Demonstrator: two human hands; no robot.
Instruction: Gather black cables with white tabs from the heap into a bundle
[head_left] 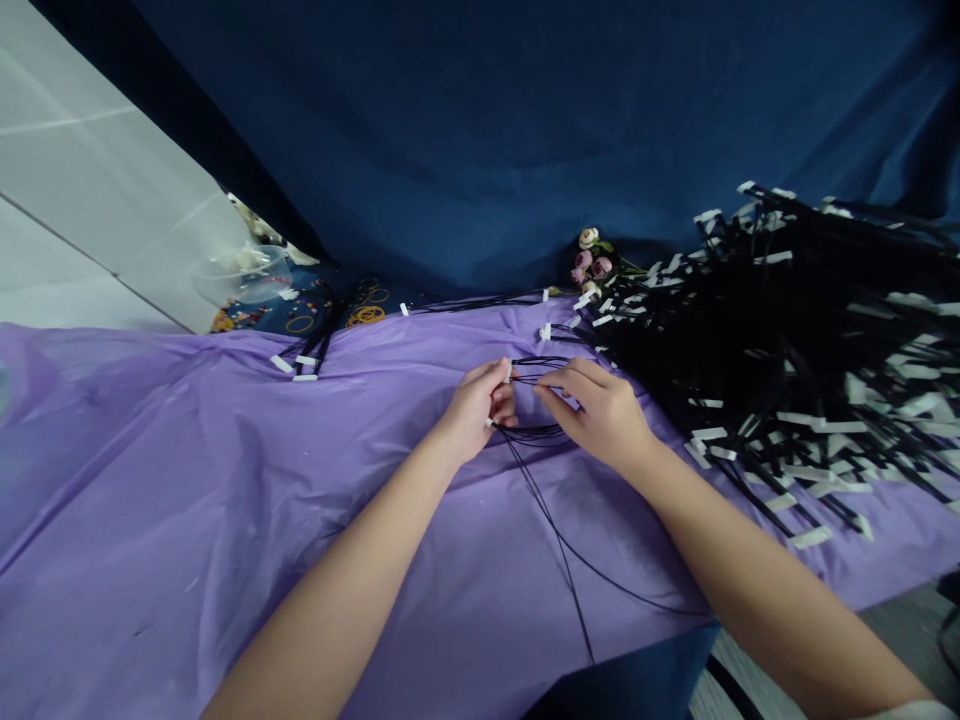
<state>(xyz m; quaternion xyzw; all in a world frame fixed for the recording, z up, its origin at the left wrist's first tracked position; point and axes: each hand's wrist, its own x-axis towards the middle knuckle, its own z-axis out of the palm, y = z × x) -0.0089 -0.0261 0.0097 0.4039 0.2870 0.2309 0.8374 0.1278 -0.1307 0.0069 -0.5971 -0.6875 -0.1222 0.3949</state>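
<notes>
My left hand (pixel 484 405) is closed on a white connector (pixel 509 370) at the end of a bundle of thin black wires (pixel 536 436). A second white piece (pixel 490 423) shows by the lower edge of that palm. Just to the right, my right hand (pixel 596 405) pinches black wires between thumb and fingertips; which strands exactly I cannot make out. Two loose wires (pixel 559 535) trail from the bundle down toward the table's front edge. Another white connector (pixel 545 331) with black wires lies a little beyond my hands.
A large heap of black cables (pixel 780 340) with white ends covers the right side of the purple cloth (pixel 247 500). Cables (pixel 322 340) lie at back left, near yellow rubber bands (pixel 366 316) and a clear bowl (pixel 244 272). Artificial flowers (pixel 592 262) stand before a blue curtain (pixel 480 140).
</notes>
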